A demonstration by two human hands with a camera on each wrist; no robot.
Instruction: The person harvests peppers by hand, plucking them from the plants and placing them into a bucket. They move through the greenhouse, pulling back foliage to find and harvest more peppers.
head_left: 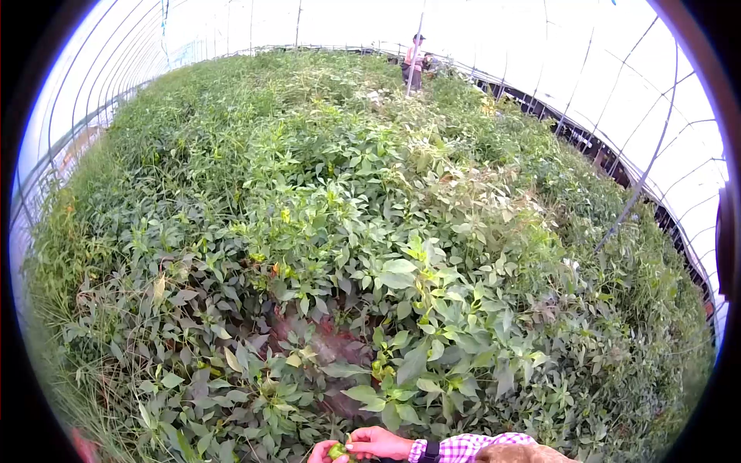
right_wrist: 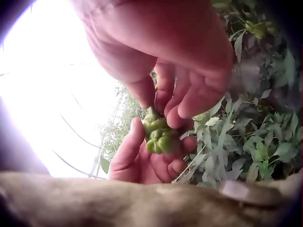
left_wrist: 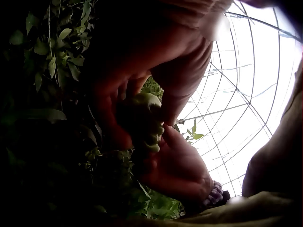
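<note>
One lobed green pepper (right_wrist: pixel 161 139) is held between a person's two bare hands, at the near edge of the scene and just right of centre as far as the head view shows it. The left hand (right_wrist: pixel 147 163) cradles it from below, the thumb on one side and the fingers curled on the other. The right hand (right_wrist: pixel 161 42) comes over the top, its thumb and forefinger pinching the short stem (right_wrist: pixel 151 113); its other fingers are bent, some close against the pepper. A pink-and-white checked sleeve (head_left: pixel 463 447) covers the right forearm, with a dark band (head_left: pixel 429 451) at the wrist.

Leafy pepper plants (head_left: pixel 397 282) spread from near to far, some bearing yellow-green peppers (head_left: pixel 380 367) a little beyond the hands. Paler, dry-looking foliage (head_left: pixel 471 197) lies farther off to the right of centre, and a reddish patch of ground (head_left: pixel 324 343) shows between the near plants. At the far end, right of centre, someone in a dark cap (head_left: pixel 417 37) stands among the greenery. Thin curved frame ribs (head_left: pixel 670 116) rise on both sides against bright, whitish sheeting (head_left: pixel 494 27).
</note>
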